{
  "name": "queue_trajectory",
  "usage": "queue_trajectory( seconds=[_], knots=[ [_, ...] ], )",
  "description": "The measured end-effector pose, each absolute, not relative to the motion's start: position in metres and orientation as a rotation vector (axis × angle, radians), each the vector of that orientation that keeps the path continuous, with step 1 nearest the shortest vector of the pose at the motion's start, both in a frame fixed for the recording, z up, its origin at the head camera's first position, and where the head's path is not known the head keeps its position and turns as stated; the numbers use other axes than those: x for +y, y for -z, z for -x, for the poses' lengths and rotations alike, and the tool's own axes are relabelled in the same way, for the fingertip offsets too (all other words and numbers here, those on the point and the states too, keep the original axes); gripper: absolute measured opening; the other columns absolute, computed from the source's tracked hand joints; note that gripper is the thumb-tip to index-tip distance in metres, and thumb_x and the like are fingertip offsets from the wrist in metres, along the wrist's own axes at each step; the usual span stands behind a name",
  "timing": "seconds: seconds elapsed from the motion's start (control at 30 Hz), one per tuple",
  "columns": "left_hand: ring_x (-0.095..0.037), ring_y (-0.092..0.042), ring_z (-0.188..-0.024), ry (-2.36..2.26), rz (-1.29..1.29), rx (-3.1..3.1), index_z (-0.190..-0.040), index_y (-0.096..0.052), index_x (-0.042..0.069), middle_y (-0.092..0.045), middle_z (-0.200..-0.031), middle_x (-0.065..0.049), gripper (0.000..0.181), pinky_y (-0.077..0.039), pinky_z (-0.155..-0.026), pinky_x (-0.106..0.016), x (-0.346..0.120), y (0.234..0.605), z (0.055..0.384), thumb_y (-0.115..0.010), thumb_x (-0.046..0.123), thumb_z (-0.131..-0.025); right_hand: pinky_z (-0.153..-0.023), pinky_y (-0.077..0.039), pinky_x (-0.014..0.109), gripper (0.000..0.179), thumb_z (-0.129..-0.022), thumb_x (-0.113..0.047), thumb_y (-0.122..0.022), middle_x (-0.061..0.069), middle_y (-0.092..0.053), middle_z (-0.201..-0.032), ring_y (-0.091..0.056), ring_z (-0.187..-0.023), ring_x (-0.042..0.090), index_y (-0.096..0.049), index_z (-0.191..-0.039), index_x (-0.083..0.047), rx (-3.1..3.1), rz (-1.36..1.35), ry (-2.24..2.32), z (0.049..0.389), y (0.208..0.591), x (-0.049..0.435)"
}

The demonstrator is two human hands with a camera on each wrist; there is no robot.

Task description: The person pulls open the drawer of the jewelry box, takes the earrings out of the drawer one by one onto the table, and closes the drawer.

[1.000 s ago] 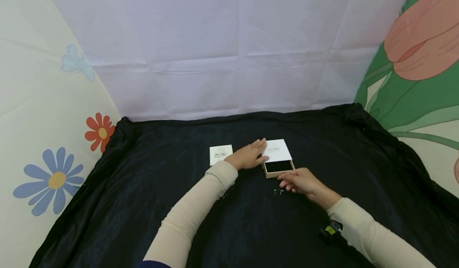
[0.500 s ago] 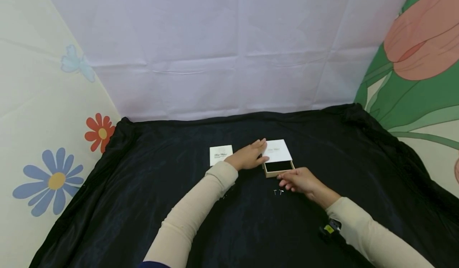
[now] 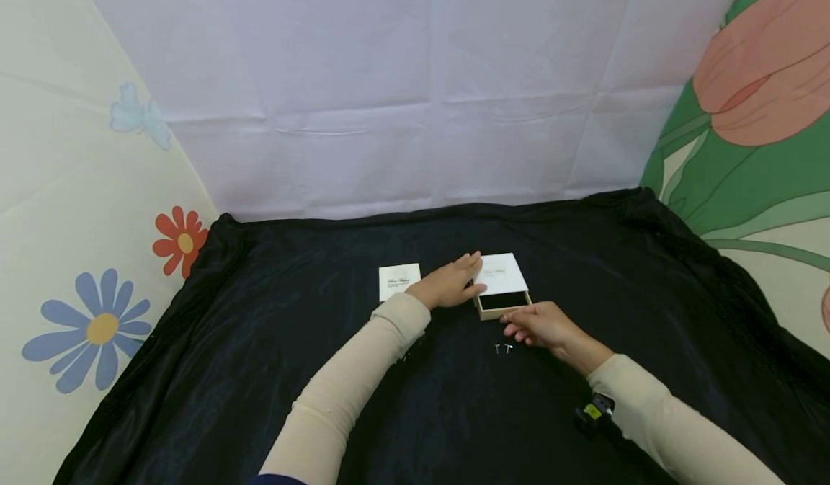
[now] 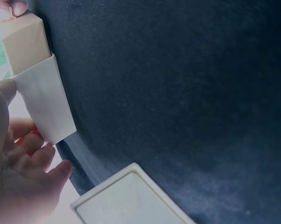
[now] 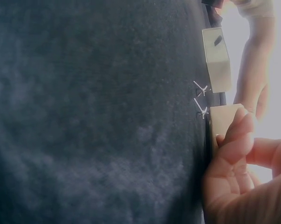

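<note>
A small white drawer box with faint lettering lies on the dark cloth, its drawer [image 3: 493, 315] partly pulled out of the white sleeve [image 3: 502, 272]. The drawer's inside is black and its front is cream. My left hand [image 3: 450, 283] holds the sleeve by its left side; the left wrist view shows thumb and fingers at the sleeve [image 4: 47, 100]. With thumb and fingers my right hand [image 3: 551, 332] pinches the drawer's front edge, near its right corner. Two small T-shaped silvery pieces [image 3: 503, 348] lie on the cloth just in front of the drawer.
A second white lettered box [image 3: 398, 279] stands to the left, partly behind my left forearm. Tiny bright bits [image 3: 406, 357] lie beside that sleeve. Black cloth [image 3: 454, 413] covers the table up to a white backdrop [image 3: 350, 96].
The drawer has slid very slightly into the sleeve, and my right hand has moved a little forward with it. My left hand stays in place.
</note>
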State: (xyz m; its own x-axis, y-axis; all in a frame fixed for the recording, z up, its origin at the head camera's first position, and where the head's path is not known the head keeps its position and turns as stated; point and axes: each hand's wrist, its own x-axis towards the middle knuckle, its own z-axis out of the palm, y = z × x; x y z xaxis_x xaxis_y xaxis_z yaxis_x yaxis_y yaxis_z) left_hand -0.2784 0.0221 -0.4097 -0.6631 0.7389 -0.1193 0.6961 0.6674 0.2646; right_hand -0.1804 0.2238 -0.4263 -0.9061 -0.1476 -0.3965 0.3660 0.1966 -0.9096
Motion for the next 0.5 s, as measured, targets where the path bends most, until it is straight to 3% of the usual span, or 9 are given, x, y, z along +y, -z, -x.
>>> queue_trajectory(
  seconds=[0.5],
  knots=[
    [-0.023, -0.014, -0.147, -0.287, -1.167, 2.667, -0.153, -0.017, 0.005, -0.012, -0.16, -0.007, 0.064, -0.016, -0.118, -0.032, 0.0219, 0.4089, 0.2781, -0.037, 0.041, -0.103, -0.05, -0.045, 0.014, 0.027, -0.097, -0.008, -0.052, -0.006, -0.067, -0.066, -0.057, -0.053, -0.001, -0.065, -0.109, 0.011, 2.036, -0.2, 1.799, 0.1842, 0.4257, 0.2213]
  ],
)
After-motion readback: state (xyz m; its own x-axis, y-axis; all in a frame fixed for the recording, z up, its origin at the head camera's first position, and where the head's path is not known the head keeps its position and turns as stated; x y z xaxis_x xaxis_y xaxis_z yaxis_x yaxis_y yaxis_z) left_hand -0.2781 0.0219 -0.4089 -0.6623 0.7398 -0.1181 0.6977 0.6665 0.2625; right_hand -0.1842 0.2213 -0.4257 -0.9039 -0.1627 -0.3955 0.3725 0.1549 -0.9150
